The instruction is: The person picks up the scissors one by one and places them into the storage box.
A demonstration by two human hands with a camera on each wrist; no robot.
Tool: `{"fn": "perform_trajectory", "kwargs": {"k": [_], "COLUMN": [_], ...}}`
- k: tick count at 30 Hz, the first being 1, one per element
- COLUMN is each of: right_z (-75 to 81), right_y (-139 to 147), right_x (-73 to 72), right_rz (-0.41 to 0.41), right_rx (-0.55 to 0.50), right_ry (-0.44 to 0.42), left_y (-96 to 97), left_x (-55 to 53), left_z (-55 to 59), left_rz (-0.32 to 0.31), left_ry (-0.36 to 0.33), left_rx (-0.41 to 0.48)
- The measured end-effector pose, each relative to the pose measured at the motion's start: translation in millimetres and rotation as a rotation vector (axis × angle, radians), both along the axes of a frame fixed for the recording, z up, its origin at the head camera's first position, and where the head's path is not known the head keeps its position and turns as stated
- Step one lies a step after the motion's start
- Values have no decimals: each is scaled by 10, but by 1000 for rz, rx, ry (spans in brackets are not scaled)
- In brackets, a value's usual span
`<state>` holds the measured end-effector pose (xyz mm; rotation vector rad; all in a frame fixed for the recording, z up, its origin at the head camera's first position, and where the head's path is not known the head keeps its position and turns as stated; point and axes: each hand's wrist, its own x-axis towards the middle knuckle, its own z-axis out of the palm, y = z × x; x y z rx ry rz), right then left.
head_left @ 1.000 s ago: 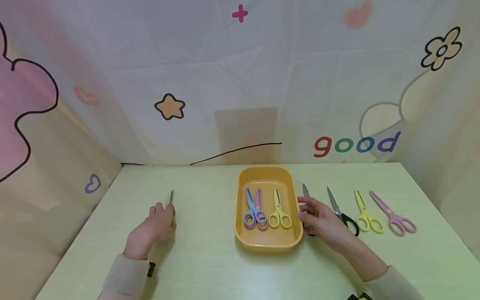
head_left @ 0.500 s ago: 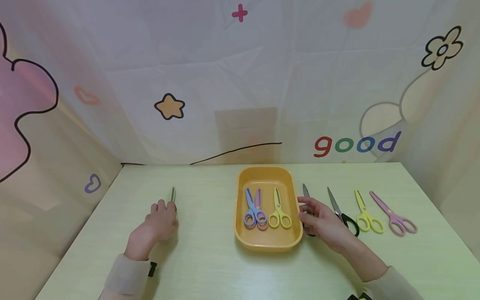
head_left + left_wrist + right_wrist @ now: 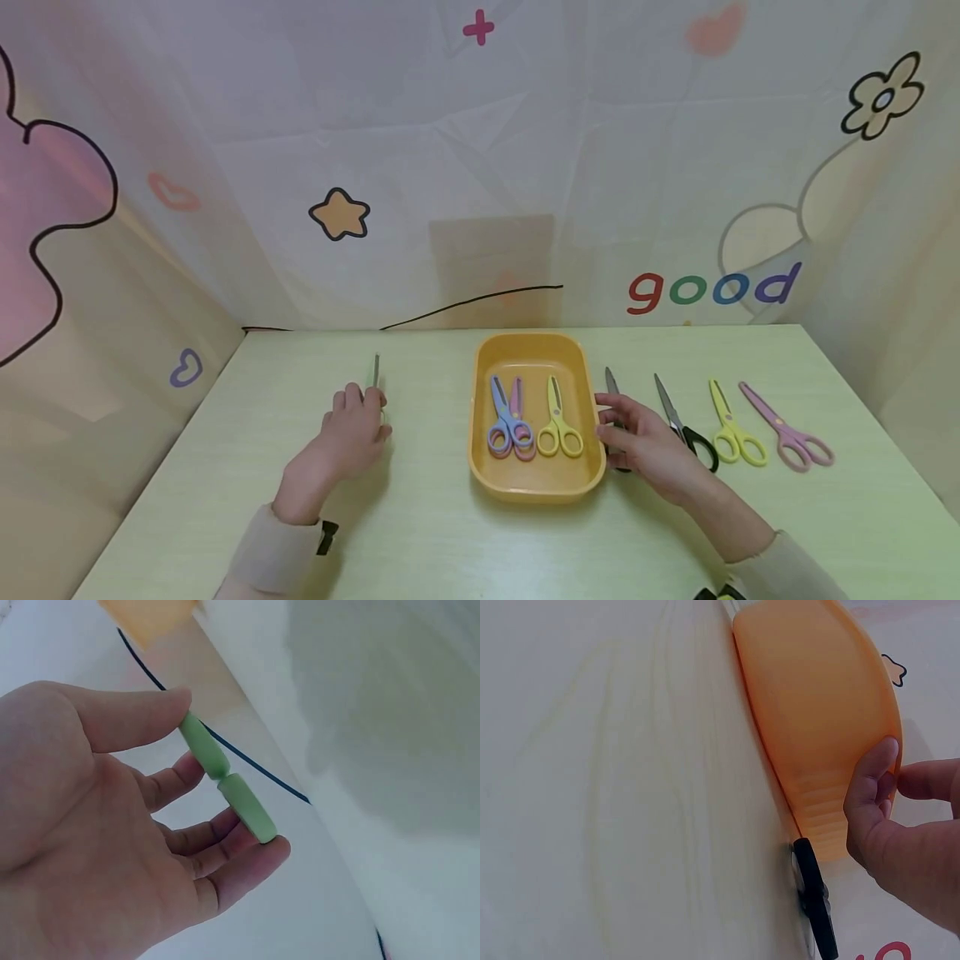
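Observation:
My left hand (image 3: 348, 435) pinches a pair of light green scissors (image 3: 238, 791) by the handles, with the blades pointing toward the backdrop. In the left wrist view the handle loops show edge-on between thumb and fingertips. My right hand (image 3: 648, 446) holds the right rim of an orange-yellow tray (image 3: 536, 492), thumb and fingertips at its edge. Inside the tray lie blue scissors (image 3: 501, 412), overlapping pink scissors (image 3: 528, 450), with yellow scissors (image 3: 553, 421) beside them. Black-handled scissors (image 3: 815, 900) lie close by the tray, partly covered by my right hand in the head view.
Right of my right hand, another pair of black-handled scissors (image 3: 678, 425), a yellow pair (image 3: 731, 433) and a pink pair (image 3: 787, 437) lie in a row on the pale table (image 3: 420, 533). A printed cloth backdrop (image 3: 375, 108) closes off the table's far edge.
My left hand has moved right and slightly farther from me with the green scissors. My right hand and the tray stay where they were.

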<state>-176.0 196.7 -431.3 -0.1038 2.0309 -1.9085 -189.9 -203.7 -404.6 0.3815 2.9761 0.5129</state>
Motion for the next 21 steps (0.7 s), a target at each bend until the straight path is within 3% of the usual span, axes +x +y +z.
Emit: {"fn": "perform_trajectory", "kwargs": {"k": [12,21], "right_z": [15,18], "right_y": [-3,-2], "right_x": [-4,0], "right_rz": [-8,-5], "right_rx": [24,19], "right_ry": [-8,-11], "left_y": [340,610], "left_x": [14,14], "left_z": [81,138], "left_rz": [-31,-23], "left_ry": [132,184], "left_rx": [43,58]}}
